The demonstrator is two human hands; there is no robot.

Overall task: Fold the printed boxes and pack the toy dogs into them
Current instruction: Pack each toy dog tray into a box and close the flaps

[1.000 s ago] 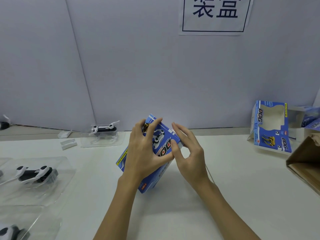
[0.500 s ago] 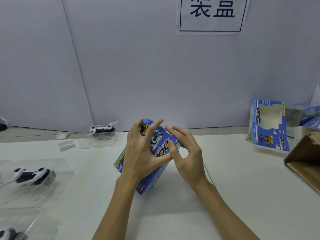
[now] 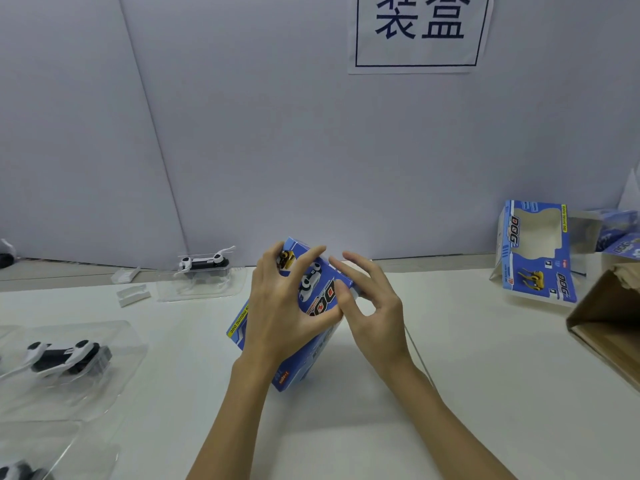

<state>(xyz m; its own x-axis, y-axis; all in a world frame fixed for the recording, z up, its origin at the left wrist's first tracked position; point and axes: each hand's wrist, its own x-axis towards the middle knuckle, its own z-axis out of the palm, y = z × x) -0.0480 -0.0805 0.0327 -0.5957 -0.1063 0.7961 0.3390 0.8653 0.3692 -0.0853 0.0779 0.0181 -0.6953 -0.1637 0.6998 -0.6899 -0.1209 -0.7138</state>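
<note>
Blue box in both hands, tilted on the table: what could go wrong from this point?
1. The blue box stands tilted on one low corner; a harder push from the right hand at its upper end might make it slip in the left hand.
2. Fingers of both hands bear on the printed panel, so the thin card may crease or dent.
3. The toy dog in its clear tray lies close to the left forearm; a wide sweep could knock it.

A blue printed box (image 3: 311, 327) stands tilted mid-table. Another, windowed and empty, leans at the far right edge (image 3: 536, 251). Black-and-white toy dogs (image 3: 65, 355) lie in clear trays along the left edge.
</note>
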